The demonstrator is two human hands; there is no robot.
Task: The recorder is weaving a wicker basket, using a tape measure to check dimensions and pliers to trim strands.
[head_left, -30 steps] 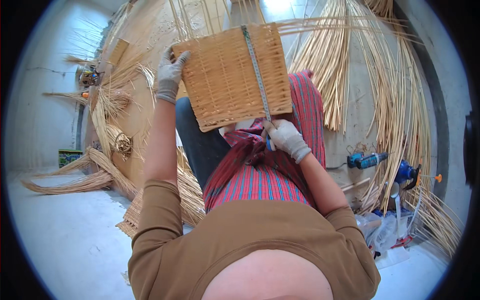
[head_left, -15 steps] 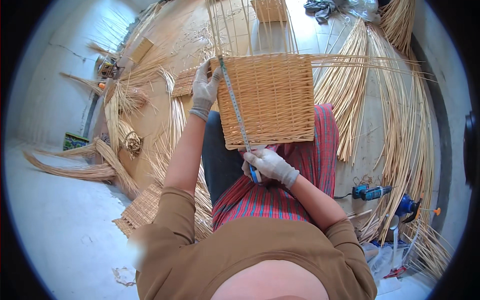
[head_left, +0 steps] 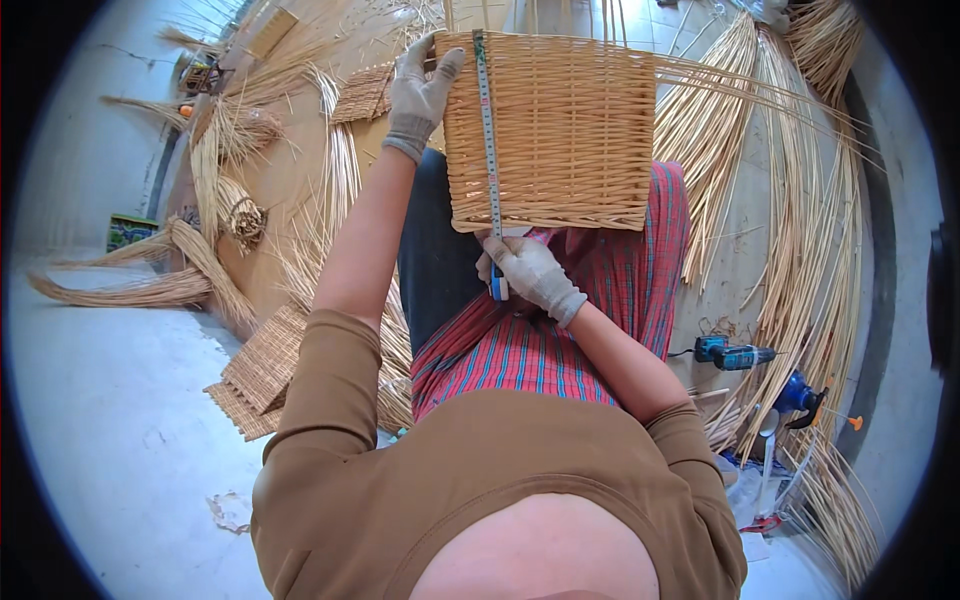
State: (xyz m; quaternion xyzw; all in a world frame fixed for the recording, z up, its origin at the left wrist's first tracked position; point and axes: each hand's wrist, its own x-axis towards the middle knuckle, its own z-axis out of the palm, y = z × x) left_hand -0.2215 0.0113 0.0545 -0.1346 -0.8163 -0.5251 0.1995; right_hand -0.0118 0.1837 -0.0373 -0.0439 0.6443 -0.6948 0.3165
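Observation:
A flat, golden woven wicker panel stands over my knees, with long loose canes rising past its top edge. My gloved left hand grips the panel at its upper left edge. Lower down, my gloved right hand is closed around a blue and white tape measure just below the panel's bottom edge. The drawn-out tape blade runs nearly straight up the panel's left part to its top rim. A red plaid cloth covers my lap.
Long loose canes are spread on the floor at right. A teal cordless drill and a blue tool lie near them. To the left are woven mats, cane bundles and another small woven piece.
The panel and both hands sit higher in the view. The tape blade has gone from a slant to nearly upright along the panel. Both hands keep their holds.

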